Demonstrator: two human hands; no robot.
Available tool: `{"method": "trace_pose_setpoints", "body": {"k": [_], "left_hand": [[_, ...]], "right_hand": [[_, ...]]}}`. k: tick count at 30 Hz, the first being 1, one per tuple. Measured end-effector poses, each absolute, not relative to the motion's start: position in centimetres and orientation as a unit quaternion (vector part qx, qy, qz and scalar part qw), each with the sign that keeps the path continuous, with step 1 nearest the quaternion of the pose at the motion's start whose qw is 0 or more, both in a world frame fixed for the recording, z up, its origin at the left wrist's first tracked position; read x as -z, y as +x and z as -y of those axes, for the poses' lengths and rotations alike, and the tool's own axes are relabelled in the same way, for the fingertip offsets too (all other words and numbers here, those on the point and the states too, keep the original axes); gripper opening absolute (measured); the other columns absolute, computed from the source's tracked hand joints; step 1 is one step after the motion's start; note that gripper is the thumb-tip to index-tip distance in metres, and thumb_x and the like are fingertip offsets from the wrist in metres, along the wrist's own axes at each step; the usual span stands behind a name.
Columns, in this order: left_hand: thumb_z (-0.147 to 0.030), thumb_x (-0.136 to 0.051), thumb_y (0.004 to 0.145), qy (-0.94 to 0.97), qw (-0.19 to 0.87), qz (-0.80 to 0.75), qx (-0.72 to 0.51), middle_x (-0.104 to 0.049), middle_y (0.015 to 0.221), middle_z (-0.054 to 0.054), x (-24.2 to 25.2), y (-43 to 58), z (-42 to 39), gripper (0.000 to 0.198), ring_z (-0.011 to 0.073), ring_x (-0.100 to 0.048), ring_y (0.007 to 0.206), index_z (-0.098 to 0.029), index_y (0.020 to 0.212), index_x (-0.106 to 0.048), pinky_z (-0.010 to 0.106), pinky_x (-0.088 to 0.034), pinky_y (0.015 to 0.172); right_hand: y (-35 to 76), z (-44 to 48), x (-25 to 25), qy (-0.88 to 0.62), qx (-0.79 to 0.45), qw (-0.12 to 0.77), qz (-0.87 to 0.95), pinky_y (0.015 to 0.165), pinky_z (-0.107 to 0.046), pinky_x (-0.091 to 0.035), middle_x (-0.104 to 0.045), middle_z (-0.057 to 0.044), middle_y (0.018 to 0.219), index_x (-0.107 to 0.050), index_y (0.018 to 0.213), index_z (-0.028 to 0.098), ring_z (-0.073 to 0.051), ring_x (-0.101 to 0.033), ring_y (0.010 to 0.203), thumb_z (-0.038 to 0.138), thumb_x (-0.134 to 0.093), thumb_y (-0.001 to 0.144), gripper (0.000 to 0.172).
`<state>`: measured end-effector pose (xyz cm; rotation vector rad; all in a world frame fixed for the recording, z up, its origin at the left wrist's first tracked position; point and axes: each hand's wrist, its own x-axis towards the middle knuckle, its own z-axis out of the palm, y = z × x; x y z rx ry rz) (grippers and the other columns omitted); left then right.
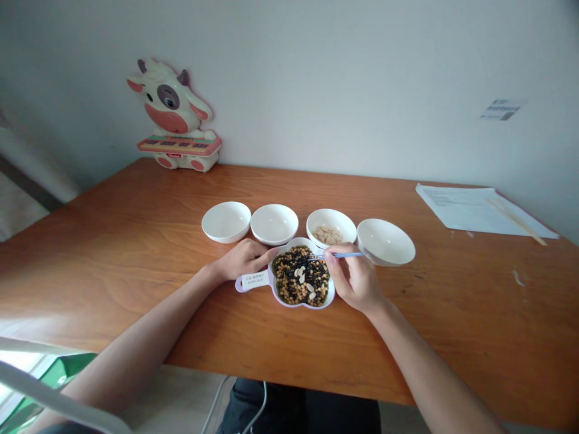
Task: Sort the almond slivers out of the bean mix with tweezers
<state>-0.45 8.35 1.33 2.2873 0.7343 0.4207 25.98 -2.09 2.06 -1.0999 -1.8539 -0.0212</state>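
Note:
A white, lilac-rimmed bowl with a short handle (256, 281) sits near the table's front, filled with mixed black, yellow and green beans (294, 289). Several larger pale seeds (310, 288) lie on top of them. At the bowl's upper left rim is my left hand (246, 259), its thumb against the edge and its other fingers curled, partly hidden. My right hand (355, 277) pinches thin bluish tweezers (344, 255), whose tips are over the beans. I cannot tell whether the tips hold anything. Just behind, a white bowl (341, 218) contains pale seeds (326, 235).
Three other white bowls stand in the same row: one at far left (226, 222), one beside it (274, 223), one at right (386, 242). A cow toy keyboard (178, 144) stands at the back left. Papers (470, 208) with chopsticks (515, 222) lie at the right.

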Motion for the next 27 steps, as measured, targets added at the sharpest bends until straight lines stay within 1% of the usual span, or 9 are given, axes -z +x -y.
{"method": "trace_pose_setpoints", "body": {"k": [6,10,18,27], "left_hand": [[-0.047,-0.036,0.106,0.880,0.350,-0.278,-0.163,-0.047,0.048,-0.001,-1.32,-0.43,-8.38,0.064,0.0067,-0.037,0.045,-0.013,0.053,-0.048,0.019,-0.029,0.043],[-0.046,-0.036,0.106,0.880,0.348,-0.279,-0.163,-0.047,0.048,-0.001,-1.31,-0.42,-8.37,0.064,0.0067,-0.037,0.045,-0.013,0.053,-0.048,0.019,-0.029,0.043],[-0.046,-0.035,0.106,0.884,0.342,-0.281,-0.153,-0.048,0.049,0.000,-1.27,-0.45,-8.46,0.062,0.0063,-0.039,0.046,-0.013,0.054,-0.046,0.019,-0.030,0.045],[-0.047,-0.036,0.106,0.882,0.344,-0.286,-0.149,-0.045,0.049,-0.001,-1.39,-0.40,-8.43,0.062,0.0063,-0.037,0.046,-0.014,0.054,-0.041,0.019,-0.030,0.045]], "right_hand": [[25.63,2.16,-1.80,-0.461,-0.034,0.449,0.765,0.068,-0.034,-0.056,-0.072,-0.004,0.085,-0.060,0.101,0.022,-0.019,-0.067,0.071,0.023,-0.052,0.100,0.008],[25.60,2.10,-1.69,-0.466,-0.038,0.443,0.765,0.071,-0.036,-0.056,-0.074,-0.005,0.086,-0.060,0.103,0.023,-0.020,-0.068,0.075,0.026,-0.053,0.100,0.009],[25.50,2.07,-1.41,-0.473,-0.027,0.430,0.769,0.076,-0.037,-0.055,-0.074,-0.004,0.088,-0.059,0.106,0.023,-0.020,-0.070,0.079,0.026,-0.054,0.100,0.009],[25.55,2.11,-1.40,-0.470,-0.040,0.425,0.773,0.074,-0.036,-0.054,-0.073,-0.004,0.088,-0.060,0.104,0.023,-0.019,-0.066,0.075,0.024,-0.055,0.099,0.007]]}}
